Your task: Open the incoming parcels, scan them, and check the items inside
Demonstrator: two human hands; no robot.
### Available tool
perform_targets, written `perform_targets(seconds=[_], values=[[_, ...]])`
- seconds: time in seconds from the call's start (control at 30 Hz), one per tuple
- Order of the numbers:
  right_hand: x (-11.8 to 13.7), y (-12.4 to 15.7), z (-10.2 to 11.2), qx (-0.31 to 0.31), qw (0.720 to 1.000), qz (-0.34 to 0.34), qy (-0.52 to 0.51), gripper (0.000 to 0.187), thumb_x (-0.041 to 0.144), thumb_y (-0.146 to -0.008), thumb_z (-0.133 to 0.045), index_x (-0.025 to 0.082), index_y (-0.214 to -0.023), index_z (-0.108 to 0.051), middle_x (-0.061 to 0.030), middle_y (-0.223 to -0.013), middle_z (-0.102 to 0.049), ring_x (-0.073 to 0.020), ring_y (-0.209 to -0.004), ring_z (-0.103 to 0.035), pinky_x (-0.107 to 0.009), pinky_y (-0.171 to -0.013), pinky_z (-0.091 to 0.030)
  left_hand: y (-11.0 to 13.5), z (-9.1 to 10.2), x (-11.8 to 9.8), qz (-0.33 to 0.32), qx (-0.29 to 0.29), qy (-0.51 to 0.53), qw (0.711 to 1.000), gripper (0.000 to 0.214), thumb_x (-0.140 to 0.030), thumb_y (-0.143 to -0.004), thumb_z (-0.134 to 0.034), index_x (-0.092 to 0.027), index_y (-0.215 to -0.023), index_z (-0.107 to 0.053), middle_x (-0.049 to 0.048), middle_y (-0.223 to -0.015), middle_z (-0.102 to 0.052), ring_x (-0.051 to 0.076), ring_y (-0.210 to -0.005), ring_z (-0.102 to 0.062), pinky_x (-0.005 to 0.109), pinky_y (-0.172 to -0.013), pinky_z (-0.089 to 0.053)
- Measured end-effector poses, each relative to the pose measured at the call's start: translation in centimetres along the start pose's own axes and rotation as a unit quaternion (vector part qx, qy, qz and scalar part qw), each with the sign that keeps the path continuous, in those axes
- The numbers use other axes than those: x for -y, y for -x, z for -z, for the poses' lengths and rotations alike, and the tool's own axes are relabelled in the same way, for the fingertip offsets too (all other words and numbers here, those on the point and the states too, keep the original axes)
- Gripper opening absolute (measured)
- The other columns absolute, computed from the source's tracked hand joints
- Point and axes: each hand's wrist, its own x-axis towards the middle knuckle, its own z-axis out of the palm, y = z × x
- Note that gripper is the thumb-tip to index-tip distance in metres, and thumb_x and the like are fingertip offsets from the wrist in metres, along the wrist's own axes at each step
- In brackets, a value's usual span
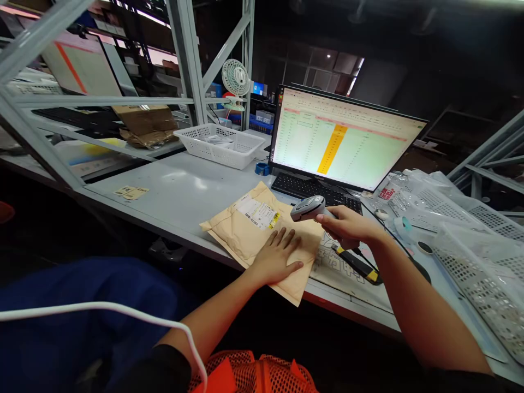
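Head view: tan, creased envelope [244, 239], white label [254, 212]

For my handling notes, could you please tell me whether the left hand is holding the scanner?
No, the left hand lies spread on the envelope, while the right hand grips the scanner.

Bare left hand [275, 256] flat, palm down, four fingers [280, 237] fanned and pointing forward, thumb [293, 267] stuck out toward the right; bare left forearm [213, 314] slants up from lower left, roughly in line with the hand. Bare right hand [347, 222] is raised, fingers curled inward in a closed grip, knuckles partly hidden, pointing left; bare right forearm [415, 300] runs diagonally in from lower right, both arms converging toward the middle, hands near but apart.
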Motion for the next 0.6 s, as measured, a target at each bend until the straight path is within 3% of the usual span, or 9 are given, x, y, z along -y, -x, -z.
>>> perform_targets(seconds=[0.27, 0.47, 0.6], values=[[1.4, -1.3, -0.9, 0.007, 0.999, 0.038, 0.016, 0.058, 0.076, -0.093, -0.063, 0.020, -0.081, -0.053, 0.0004, -0.066, -0.057, -0.0131, -0.055, -0.054, -0.024, -0.048, -0.043, 0.0, -0.4, 0.2, -0.010, -0.034, 0.013, 0.999, 0.089, -0.075, -0.103, -0.041, -0.018, -0.171, -0.030, 0.0124, -0.178, -0.020, 0.035, -0.167, -0.009, 0.052, -0.136, -0.006], [3.3, -1.6, -1.4, 0.039, 0.999, 0.037, 0.004, 0.060, 0.078, -0.090, -0.065, 0.019, -0.084, -0.054, 0.0006, -0.067, -0.057, -0.0107, -0.051, -0.051, -0.022, -0.043, -0.038, 0.0, 0.1, -0.1, 0.005, -0.006, 0.033, 0.999, 0.089, -0.078, -0.103, -0.036, -0.019, -0.170, -0.033, 0.0116, -0.178, -0.018, 0.034, -0.167, -0.008, 0.054, -0.136, -0.007], [4.1, -1.7, -1.9, 0.046, 0.998, 0.051, -0.002, 0.059, 0.077, -0.091, -0.065, 0.019, -0.087, -0.055, 0.0016, -0.067, -0.056, -0.0093, -0.049, -0.049, -0.020, -0.042, -0.038, 0.0, 0.4, -0.3, 0.009, 0.005, 0.041, 0.999, 0.086, -0.073, -0.104, -0.043, -0.019, -0.170, -0.031, 0.0119, -0.178, -0.012, 0.034, -0.167, -0.006, 0.055, -0.137, -0.006]])
